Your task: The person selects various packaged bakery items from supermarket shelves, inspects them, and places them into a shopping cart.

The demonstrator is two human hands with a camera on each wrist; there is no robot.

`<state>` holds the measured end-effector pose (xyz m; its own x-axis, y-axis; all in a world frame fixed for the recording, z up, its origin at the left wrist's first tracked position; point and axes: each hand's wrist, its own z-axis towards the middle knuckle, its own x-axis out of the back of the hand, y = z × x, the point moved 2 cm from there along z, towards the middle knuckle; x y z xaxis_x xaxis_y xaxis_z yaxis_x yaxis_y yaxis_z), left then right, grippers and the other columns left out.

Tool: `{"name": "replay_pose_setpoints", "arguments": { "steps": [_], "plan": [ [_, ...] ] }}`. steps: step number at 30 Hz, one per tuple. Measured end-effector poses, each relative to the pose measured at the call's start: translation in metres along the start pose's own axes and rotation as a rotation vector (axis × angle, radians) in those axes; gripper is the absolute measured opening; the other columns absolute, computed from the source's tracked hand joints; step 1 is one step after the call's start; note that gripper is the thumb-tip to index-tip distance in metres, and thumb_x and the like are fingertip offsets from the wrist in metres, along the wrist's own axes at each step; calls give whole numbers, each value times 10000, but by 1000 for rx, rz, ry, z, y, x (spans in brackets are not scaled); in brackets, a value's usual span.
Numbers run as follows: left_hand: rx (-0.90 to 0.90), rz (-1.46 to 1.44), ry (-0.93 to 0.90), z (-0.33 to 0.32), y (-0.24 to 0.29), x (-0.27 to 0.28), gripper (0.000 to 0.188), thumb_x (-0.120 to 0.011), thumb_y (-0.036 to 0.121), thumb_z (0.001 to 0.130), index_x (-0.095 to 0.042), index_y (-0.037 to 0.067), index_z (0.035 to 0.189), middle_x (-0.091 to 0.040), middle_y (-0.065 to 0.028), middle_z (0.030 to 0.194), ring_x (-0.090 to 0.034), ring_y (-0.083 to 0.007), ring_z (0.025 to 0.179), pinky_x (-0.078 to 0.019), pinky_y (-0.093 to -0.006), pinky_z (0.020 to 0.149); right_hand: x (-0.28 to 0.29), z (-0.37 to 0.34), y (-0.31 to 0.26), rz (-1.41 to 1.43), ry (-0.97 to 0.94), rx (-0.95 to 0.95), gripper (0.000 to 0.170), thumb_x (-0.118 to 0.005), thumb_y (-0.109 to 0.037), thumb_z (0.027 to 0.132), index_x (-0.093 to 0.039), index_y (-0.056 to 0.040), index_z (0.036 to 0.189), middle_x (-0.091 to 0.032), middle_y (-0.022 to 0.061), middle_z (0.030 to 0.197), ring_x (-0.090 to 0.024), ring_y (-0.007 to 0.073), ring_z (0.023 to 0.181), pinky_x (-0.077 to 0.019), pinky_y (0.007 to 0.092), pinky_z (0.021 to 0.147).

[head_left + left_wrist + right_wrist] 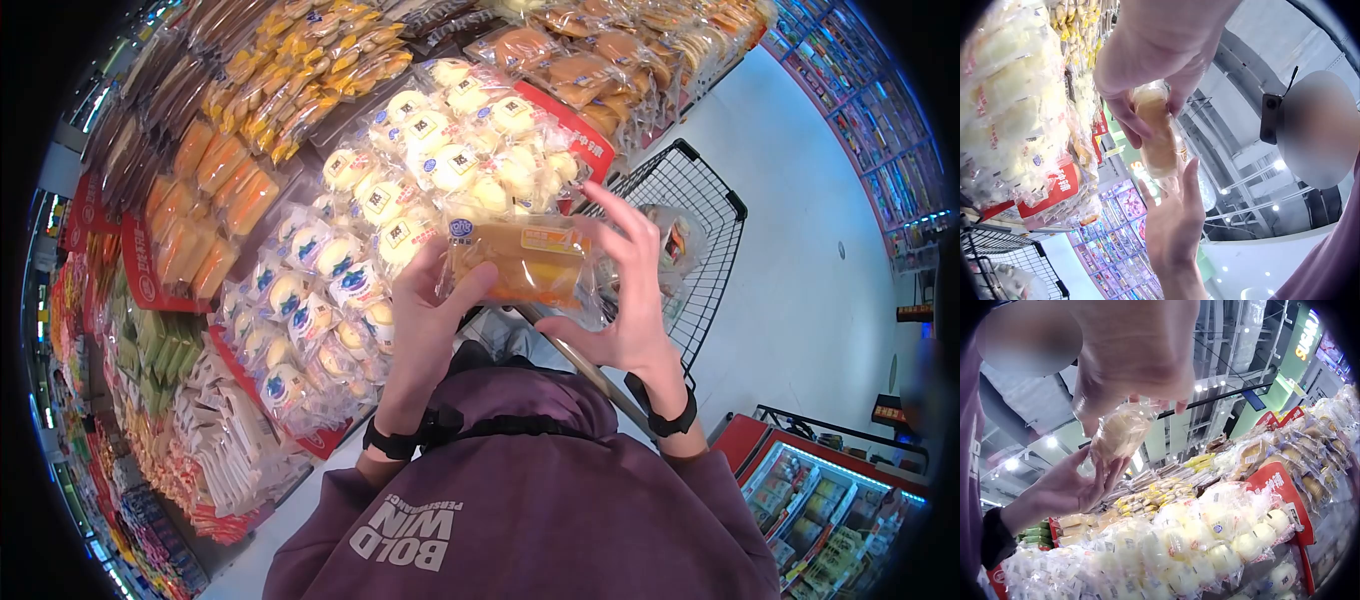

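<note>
A wrapped bread (520,262) in clear film with a blue logo is held up in front of the body. The left hand (428,305) grips its left end, thumb across the front. At its right end the right hand (632,290) stands with fingers and thumb spread apart, fingertips close to the film. In the left wrist view the left hand (1147,62) pinches the bread (1159,134) from both sides, and the right hand (1175,234) is below it, fingers extended. The right wrist view shows the bread (1119,434) between both hands; whether the right fingers touch it cannot be told.
Packed round cakes (455,165) and other wrapped breads (225,190) fill the display beyond the hands, edged with red signs (590,147). A black wire cart (722,235) holding a bagged item stands at the right. A lit freezer (810,500) is at the lower right.
</note>
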<state>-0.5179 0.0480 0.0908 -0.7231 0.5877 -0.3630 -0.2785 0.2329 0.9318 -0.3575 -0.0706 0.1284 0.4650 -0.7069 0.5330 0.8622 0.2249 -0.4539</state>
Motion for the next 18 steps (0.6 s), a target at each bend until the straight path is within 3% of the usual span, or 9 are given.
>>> {"name": "replay_pose_setpoints", "arguments": {
  "steps": [4,6,9,10,15,18],
  "plan": [
    [-58,-30,11,0,5,-2,382,-670,31,907,-534,-63,1251,-645,-106,1154,-625,-144,1045,-527,-286,884,-5,-11,17,383,15,-333,734,-825,-193,760,-435,-19,1357,-642,109,1123,-602,230,1070,-454,359,988],
    [-77,-30,15,0,4,-2,378,-671,27,905,-536,-62,1247,-644,-96,1156,-616,-143,1063,-509,-281,912,-11,-19,23,697,-67,-563,649,-773,-176,831,-431,-7,1356,-661,94,1066,-620,166,1012,-479,322,945],
    [-102,30,-34,0,4,1,381,-677,13,899,-537,-61,1245,-641,-90,1166,-604,-145,1088,-489,-290,946,-11,-19,18,804,-225,-704,611,-751,-113,843,-433,-2,1353,-675,60,989,-625,97,911,-498,271,881],
    [-115,28,-37,0,4,1,394,-686,1,888,-534,-61,1246,-641,-90,1166,-604,-146,1087,-488,-293,948,-12,-17,16,762,-239,-640,589,-755,-79,841,-449,1,1338,-675,32,960,-622,79,867,-497,260,863],
    [-161,46,-71,-1,3,5,440,-743,-49,818,-568,-59,1221,-656,-101,1161,-622,-156,1072,-485,-317,963,-14,-14,14,725,-165,-577,506,-783,-73,815,-533,-1,1250,-668,44,1040,-620,102,972,-476,274,905],
    [-260,288,-115,-2,7,11,410,-766,-60,777,-632,-40,1163,-678,-128,1158,-641,-180,1070,-489,-329,967,-13,-17,19,640,-146,-497,455,-787,-68,798,-574,-17,1197,-663,60,1099,-615,127,1042,-461,297,939]
  ]
}}
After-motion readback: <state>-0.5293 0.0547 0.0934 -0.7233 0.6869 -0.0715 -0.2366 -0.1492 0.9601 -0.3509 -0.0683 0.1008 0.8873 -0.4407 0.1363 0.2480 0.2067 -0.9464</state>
